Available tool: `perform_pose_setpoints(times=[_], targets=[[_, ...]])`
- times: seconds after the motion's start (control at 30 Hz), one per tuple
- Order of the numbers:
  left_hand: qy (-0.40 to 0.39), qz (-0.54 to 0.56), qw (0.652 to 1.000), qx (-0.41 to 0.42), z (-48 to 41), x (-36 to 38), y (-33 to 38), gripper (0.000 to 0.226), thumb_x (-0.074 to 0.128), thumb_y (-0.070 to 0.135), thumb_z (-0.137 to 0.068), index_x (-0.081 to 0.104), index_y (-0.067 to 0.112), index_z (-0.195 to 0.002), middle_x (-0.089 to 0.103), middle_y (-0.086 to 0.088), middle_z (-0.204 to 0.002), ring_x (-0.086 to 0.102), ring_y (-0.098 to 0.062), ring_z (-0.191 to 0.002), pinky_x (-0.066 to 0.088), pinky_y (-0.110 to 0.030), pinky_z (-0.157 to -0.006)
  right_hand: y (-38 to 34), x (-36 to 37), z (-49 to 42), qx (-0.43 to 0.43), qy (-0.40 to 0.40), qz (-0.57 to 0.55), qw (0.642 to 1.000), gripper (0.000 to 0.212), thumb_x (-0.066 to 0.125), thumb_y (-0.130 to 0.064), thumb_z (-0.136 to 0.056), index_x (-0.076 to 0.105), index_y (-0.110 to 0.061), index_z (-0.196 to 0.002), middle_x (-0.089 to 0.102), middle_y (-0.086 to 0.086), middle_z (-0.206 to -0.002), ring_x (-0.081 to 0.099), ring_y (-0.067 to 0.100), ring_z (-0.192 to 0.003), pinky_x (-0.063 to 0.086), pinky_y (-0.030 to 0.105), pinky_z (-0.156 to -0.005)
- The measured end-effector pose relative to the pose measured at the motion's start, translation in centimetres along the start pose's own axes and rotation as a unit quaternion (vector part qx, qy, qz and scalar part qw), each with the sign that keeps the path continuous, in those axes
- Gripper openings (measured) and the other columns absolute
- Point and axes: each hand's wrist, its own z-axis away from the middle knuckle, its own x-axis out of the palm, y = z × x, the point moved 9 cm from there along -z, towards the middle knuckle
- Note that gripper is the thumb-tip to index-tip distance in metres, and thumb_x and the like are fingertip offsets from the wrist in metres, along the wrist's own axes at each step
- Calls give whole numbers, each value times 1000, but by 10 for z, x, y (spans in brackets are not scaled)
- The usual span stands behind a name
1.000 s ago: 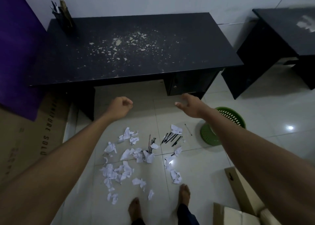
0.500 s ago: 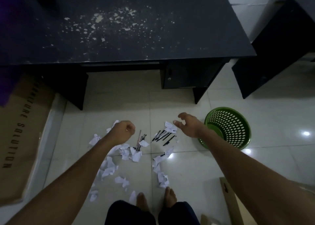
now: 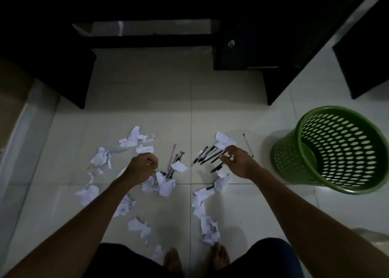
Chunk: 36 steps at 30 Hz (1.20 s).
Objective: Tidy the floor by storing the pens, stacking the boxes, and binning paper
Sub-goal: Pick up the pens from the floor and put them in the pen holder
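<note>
Head view: slim black ballpoint pens (image 3: pixel 207 156) lie fanned on the pale tiled floor (image 3: pixel 210 100) just in front of the black desk (image 3: pixel 242 52), with a second bundle (image 3: pixel 174 164) just beside them. Crumpled white paper scraps (image 3: pixel 166 185) lie among both. The right hand (image 3: pixel 239 164) bends its fingers onto the fanned pens; whether it already grasps one I cannot tell. The left hand (image 3: pixel 142 168) is clenched over the scraps, nothing visible inside. A green perforated plastic basket (image 3: pixel 286 157) stands near, to the right. Likely slips: paper scooped up with pens, or pens hidden under scraps getting binned.
</note>
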Motion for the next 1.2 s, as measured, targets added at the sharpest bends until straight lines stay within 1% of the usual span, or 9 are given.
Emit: perform_pose_setpoints(times=[0.1,0.27,0.43,0.6,0.8,0.9,1.0,1.07,1.2], targets=[[13,-8,1000,-25,-39,39,-53,16,57,6,-87,69,4,-97,69,-7,-101,60,-17,-91,35,-14,-74,39,47,-41,-3,-2,-7,1000,34,54,-30,-95,56,-8,-121,62,8,-121,57,24,-112,32,17,-76],[14,-8,999,-47,-95,93,-114,18,59,3,-86,68,-1,-100,67,-16,-110,61,-31,-106,42,-25,-84,94,115,-91,26,-12,3,1000,42,54,-34,-95,55,-5,-125,60,11,-126,56,26,-116,38,26,-92],[49,11,997,-51,-145,127,-164,24,62,7,-86,63,2,-109,66,-20,-112,61,-36,-104,47,-38,-90,129,162,-129,-21,-15,25,999,31,62,-20,-90,62,0,-114,67,12,-114,63,30,-103,45,31,-88],[65,-59,995,-48,-185,148,-194,28,55,14,-89,60,2,-114,63,-19,-118,58,-34,-110,42,-33,-94,154,196,-155,-37,-42,59,997,27,70,-22,-80,66,-12,-104,69,4,-107,64,22,-100,50,30,-87],[41,-73,989,-122,-196,163,-223,36,47,20,-95,55,0,-124,61,-16,-110,53,-35,-119,43,-38,-99,171,226,-169,-55,-98,180,977,35,78,-27,-69,66,-16,-101,66,4,-105,61,20,-98,50,31,-83],[24,-114,985,-124,-201,167,-229,39,40,24,-97,56,-1,-122,53,-17,-131,49,-31,-123,36,-33,-104,175,236,-167,-70,-114,231,964,32,78,-27,-67,64,-19,-95,63,3,-102,58,20,-94,47,29,-77],[52,-106,981,-152,-199,167,-231,42,46,32,-92,59,-2,-113,58,-21,-124,54,-35,-115,40,-33,-97,172,245,-165,-97,-121,281,947,21,74,-23,-68,60,-22,-83,61,0,-98,58,19,-93,45,28,-71],[61,-101,979,-166,-197,167,-232,47,45,35,-94,56,-5,-116,56,-23,-125,50,-37,-119,37,-33,-100,169,251,-165,-120,-120,313,934,15,70,-21,-70,56,-24,-75,61,-1,-94,59,19,-91,40,26,-67],[76,-118,975,-174,-196,165,-239,56,54,38,-90,49,-7,-124,49,-26,-130,44,-37,-124,38,-37,-101,164,259,-163,-151,-117,350,917,14,68,-31,-75,54,-27,-74,62,-2,-97,56,19,-98,36,28,-77]])
